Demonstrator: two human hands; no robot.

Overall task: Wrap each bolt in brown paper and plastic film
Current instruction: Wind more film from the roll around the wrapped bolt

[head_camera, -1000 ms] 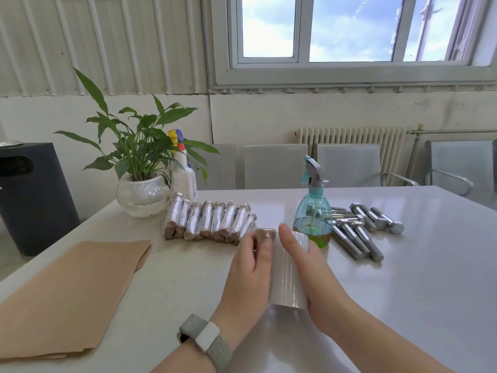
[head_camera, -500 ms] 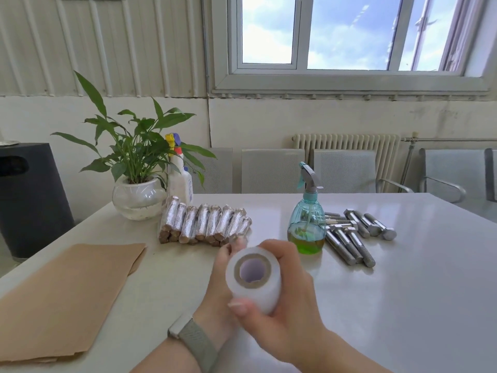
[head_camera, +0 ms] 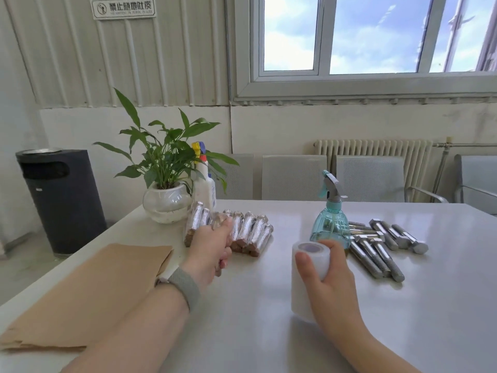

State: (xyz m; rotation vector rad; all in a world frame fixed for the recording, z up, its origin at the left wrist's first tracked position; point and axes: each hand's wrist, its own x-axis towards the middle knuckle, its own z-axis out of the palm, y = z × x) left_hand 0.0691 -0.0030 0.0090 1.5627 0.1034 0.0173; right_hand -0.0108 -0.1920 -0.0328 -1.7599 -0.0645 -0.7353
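We've got a freshly wrapped bolt (head_camera: 218, 219) pinched in our left hand (head_camera: 209, 254), going down onto the row of wrapped bolts (head_camera: 250, 232) toward the worktop's far left corner, so this one looks basically done. Our right hand (head_camera: 326, 275) is curled round the film roll (head_camera: 309, 267), standing upright mid-worktop. Next we'd probably grab a bare bolt (head_camera: 376, 254) from the pile toward the right edge, plus brown paper (head_camera: 88, 294) from the left edge.
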